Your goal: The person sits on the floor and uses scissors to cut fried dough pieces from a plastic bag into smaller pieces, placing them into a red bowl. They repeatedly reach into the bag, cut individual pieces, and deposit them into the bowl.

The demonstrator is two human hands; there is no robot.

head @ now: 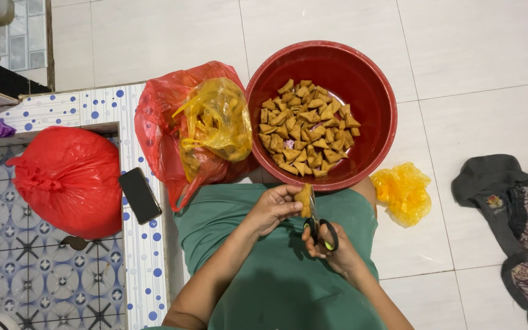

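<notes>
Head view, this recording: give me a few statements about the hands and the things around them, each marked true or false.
1. The left hand holds a brown piece of food. True.
2. The right hand holds a knife. False: it holds scissors with black handles.
3. The red bowl is empty. False: it holds many brown triangular pieces.
4. A black phone lies on the dotted tile ledge. True.
5. The crumpled yellow bag sits inside the bowl. False: it lies on the floor beside it.
</notes>
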